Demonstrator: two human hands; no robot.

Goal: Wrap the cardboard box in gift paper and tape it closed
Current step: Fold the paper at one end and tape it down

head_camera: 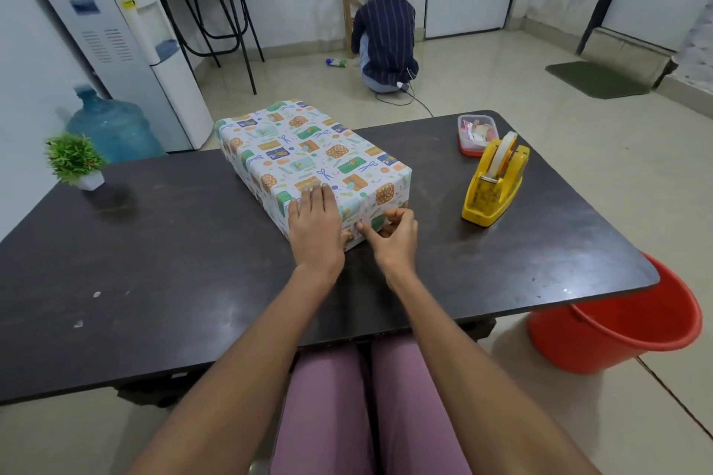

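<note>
Head view, entries running from 9 o'clock to 3 o'clock.

At 9 o'clock I log a small artificial plant (74, 158) in a white pot on the dark counter (162, 274), near its far left edge. Behind it, on the floor, stands a blue water jug (112, 127) beside a white water dispenser (115, 46).

Centre: the gift-wrapped box (308, 158) lies flat on the counter, long axis running from 11 o'clock toward 5 o'clock, fully covered in patterned paper. The left hand (314, 227) lies flat on the box's near end, fingers straight and reaching over the top edge; its grip is released, pressing only. Just beside it, the right hand (393, 235) has its grip clenched on the paper at the near end face, thumb and curled fingers pinching a fold at the lower right corner.

At 2 o'clock a yellow tape dispenser (495, 181) stands on the counter, well apart from the box. Behind it sits a clear plastic container (476, 133) with a red base.

At 4 o'clock a red bucket (617, 324) sits on the floor, partly under the counter corner.
</note>
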